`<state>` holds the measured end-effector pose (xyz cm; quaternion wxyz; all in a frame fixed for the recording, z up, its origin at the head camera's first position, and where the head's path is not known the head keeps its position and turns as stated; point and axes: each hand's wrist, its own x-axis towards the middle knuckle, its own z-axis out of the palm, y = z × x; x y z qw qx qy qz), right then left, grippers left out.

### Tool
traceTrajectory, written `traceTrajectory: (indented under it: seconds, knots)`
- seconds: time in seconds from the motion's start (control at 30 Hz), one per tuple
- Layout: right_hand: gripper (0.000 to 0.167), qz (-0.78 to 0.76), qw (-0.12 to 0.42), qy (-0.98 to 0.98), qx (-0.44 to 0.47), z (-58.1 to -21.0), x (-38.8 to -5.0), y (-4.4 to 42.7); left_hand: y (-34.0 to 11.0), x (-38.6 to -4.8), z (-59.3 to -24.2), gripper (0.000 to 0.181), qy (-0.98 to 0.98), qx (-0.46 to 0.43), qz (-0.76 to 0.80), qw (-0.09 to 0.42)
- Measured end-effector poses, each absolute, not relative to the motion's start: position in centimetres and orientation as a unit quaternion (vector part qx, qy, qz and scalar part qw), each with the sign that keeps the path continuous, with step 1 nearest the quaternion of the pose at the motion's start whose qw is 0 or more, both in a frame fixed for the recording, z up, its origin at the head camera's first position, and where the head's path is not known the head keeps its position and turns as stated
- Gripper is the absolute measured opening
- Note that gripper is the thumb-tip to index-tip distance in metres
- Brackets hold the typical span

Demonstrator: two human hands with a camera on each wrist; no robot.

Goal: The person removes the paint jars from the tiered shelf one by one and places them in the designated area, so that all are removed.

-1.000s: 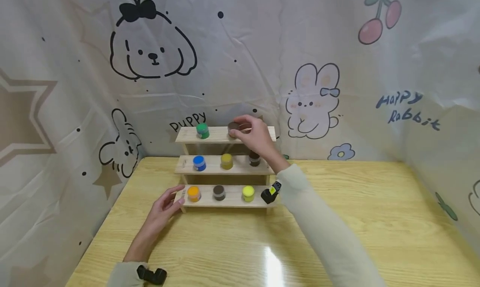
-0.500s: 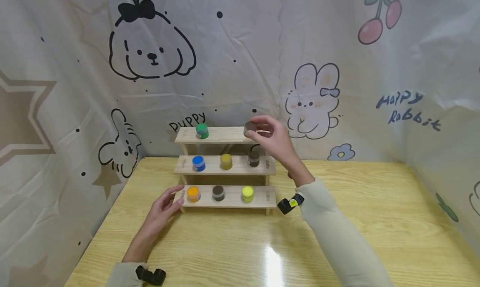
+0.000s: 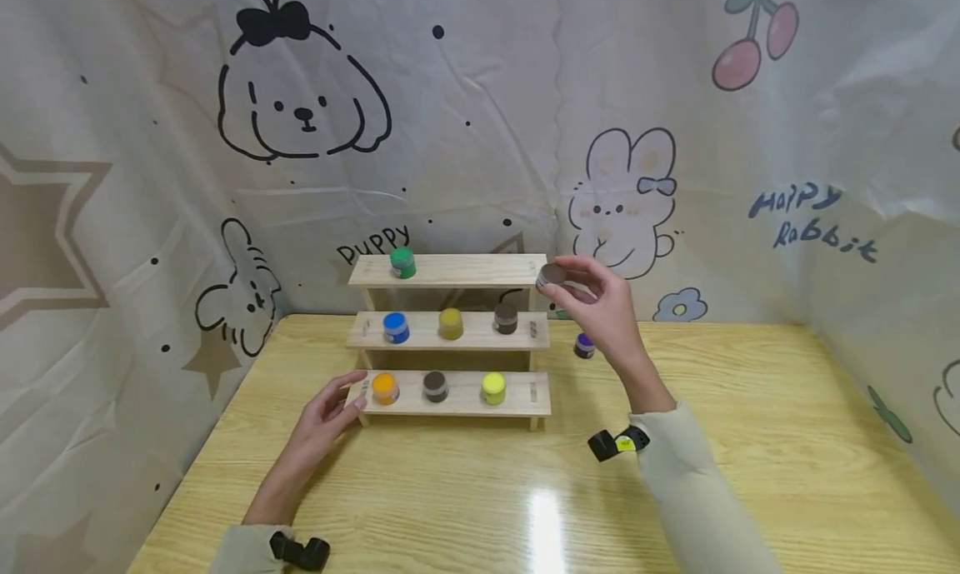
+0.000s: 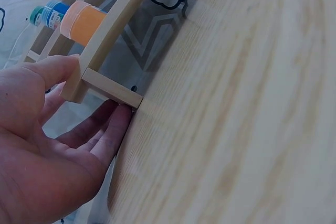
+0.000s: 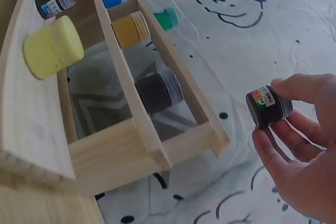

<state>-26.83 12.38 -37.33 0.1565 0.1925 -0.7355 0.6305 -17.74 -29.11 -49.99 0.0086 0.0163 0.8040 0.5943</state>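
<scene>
A three-step wooden rack [image 3: 450, 267] stands on the table and bears several small paint jars. My right hand [image 3: 603, 307] pinches a dark brown paint jar [image 3: 551, 277] between thumb and fingers, just off the right end of the top step. In the right wrist view this paint jar [image 5: 265, 106] is tilted, its label showing. My left hand [image 3: 322, 424] holds the left end of the bottom step. The left wrist view shows its thumb on the step's end and its fingers [image 4: 118, 129] at the leg below.
The top step has a green jar [image 3: 402, 262]. Blue [image 3: 396, 327], ochre [image 3: 451, 324] and dark [image 3: 506, 318] jars stand on the middle one. Below are orange [image 3: 386, 388], grey-brown [image 3: 435, 386] and yellow [image 3: 492, 388] jars. A purple jar [image 3: 584, 346] sits on the table, right of the rack.
My right hand has carried the dark brown paint jar rightward from the top step past its end. The purple jar has come into view. My left hand has stayed put.
</scene>
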Motion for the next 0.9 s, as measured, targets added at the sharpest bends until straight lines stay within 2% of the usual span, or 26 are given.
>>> traceTrajectory:
  seconds: [0.47,0.9]
  knots:
    - [0.039,0.646,0.178,-0.731,0.133,-41.1,-25.2,16.5,-29.0,-17.7,-50.0,0.051,0.806,0.013,0.592,0.009]
    - [0.039,0.631,0.182,-0.749,0.09,-44.3,-25.8,19.3,-29.2,-17.8,-50.2,0.051,0.802,0.017,0.597,0.009]
